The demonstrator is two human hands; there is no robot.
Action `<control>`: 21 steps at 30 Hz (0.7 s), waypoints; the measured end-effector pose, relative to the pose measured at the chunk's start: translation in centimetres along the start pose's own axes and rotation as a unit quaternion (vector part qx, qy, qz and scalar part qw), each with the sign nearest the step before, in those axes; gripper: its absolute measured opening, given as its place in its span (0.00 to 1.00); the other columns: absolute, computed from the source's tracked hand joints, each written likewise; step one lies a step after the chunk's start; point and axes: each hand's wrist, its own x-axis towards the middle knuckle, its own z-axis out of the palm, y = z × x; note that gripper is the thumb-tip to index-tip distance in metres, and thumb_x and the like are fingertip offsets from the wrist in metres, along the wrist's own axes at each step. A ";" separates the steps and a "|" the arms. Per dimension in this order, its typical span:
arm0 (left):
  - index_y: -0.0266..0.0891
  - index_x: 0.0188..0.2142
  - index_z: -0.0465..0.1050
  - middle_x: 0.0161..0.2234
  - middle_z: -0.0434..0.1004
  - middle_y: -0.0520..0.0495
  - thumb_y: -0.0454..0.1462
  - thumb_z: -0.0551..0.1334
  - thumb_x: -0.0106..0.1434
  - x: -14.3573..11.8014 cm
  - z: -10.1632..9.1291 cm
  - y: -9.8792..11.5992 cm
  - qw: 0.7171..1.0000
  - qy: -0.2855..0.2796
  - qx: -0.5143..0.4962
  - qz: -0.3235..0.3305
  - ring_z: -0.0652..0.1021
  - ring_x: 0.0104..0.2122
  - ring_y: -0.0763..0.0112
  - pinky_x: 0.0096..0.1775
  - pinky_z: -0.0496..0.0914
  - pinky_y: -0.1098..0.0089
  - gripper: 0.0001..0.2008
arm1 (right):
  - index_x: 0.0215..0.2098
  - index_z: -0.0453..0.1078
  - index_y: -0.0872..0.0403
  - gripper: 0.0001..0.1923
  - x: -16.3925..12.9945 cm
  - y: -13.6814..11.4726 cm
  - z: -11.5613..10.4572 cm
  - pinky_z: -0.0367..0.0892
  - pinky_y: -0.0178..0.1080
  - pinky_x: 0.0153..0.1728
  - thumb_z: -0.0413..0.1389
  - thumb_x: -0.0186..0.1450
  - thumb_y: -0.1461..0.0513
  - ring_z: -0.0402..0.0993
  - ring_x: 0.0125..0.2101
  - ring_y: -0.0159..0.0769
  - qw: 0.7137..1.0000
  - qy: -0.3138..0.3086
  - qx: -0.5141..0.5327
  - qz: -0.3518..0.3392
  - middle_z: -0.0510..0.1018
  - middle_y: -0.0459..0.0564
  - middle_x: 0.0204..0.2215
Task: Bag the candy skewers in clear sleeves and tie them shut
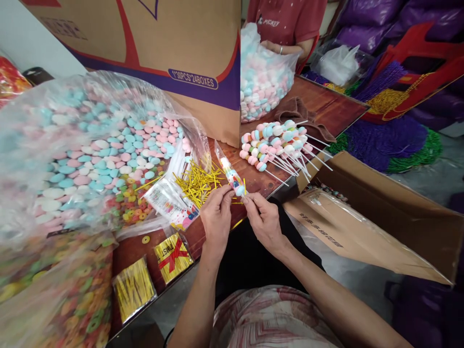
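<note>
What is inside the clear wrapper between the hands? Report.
White and pale blue rounded pieces show through the clear wrapper. Its printed patches hide some contents, and the left hand and right hand partly cover its near end; whether a stick is there cannot be seen.

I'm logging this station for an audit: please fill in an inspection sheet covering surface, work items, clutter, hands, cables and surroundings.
Surface: reddish-brown table, crowded at left.
Work items: bagged candy in hand, with a gold tie; loose ties, printed wrappers and an open candy bag to its left; piled skewers to its right.
Clutter: two tie packs near the front edge; one stray ring; brown cloth behind the skewers.
Hands: left hand and right hand both pinch the bagged candy's near end.
Cables: nothing seen.
Surroundings: large carton on the table; open box at right; another person across the table.
</note>
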 end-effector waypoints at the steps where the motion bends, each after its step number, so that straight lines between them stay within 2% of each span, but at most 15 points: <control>1: 0.44 0.39 0.80 0.37 0.82 0.48 0.36 0.62 0.65 0.0 -0.1 0.2 1.000 -0.002 0.005 0.004 0.79 0.38 0.67 0.45 0.72 0.65 0.07 | 0.36 0.71 0.56 0.12 0.0 0.0 0.0 0.61 0.30 0.25 0.49 0.71 0.58 0.61 0.21 0.26 1.000 -0.001 -0.012 -0.009 0.71 0.43 0.23; 6: 0.44 0.40 0.80 0.38 0.82 0.47 0.35 0.61 0.66 0.2 -0.7 0.7 0.997 -0.019 0.057 0.040 0.80 0.38 0.67 0.45 0.72 0.66 0.08 | 0.38 0.71 0.55 0.10 0.0 0.3 0.1 0.65 0.31 0.28 0.49 0.72 0.61 0.69 0.23 0.27 0.992 0.002 -0.084 -0.091 0.77 0.48 0.27; 10: 0.43 0.40 0.80 0.37 0.82 0.48 0.34 0.60 0.66 0.2 -0.9 0.6 0.996 -0.014 0.070 0.049 0.80 0.38 0.67 0.45 0.71 0.67 0.09 | 0.38 0.70 0.56 0.08 0.0 0.5 0.0 0.64 0.30 0.26 0.49 0.71 0.64 0.68 0.21 0.27 0.983 0.009 -0.124 -0.136 0.76 0.47 0.25; 13: 0.42 0.39 0.80 0.37 0.83 0.48 0.35 0.61 0.66 0.0 -0.7 0.6 0.999 -0.014 0.043 0.013 0.80 0.37 0.67 0.44 0.71 0.67 0.08 | 0.38 0.70 0.56 0.08 0.0 0.6 0.1 0.65 0.31 0.26 0.50 0.71 0.64 0.70 0.21 0.28 0.979 0.013 -0.138 -0.150 0.76 0.48 0.26; 18: 0.41 0.37 0.79 0.35 0.82 0.49 0.40 0.63 0.64 0.0 -0.3 0.4 0.993 -0.003 -0.059 -0.104 0.79 0.35 0.68 0.41 0.72 0.67 0.07 | 0.40 0.70 0.55 0.09 -0.2 0.9 0.3 0.67 0.32 0.29 0.49 0.72 0.63 0.73 0.23 0.30 0.974 -0.002 -0.159 -0.159 0.79 0.49 0.27; 21: 0.41 0.38 0.78 0.36 0.81 0.48 0.40 0.62 0.64 0.0 -0.4 0.3 0.997 -0.006 -0.027 -0.072 0.79 0.36 0.67 0.42 0.71 0.67 0.07 | 0.40 0.70 0.55 0.09 -0.2 1.0 0.4 0.68 0.32 0.29 0.48 0.72 0.63 0.75 0.24 0.31 0.975 0.001 -0.159 -0.154 0.79 0.50 0.28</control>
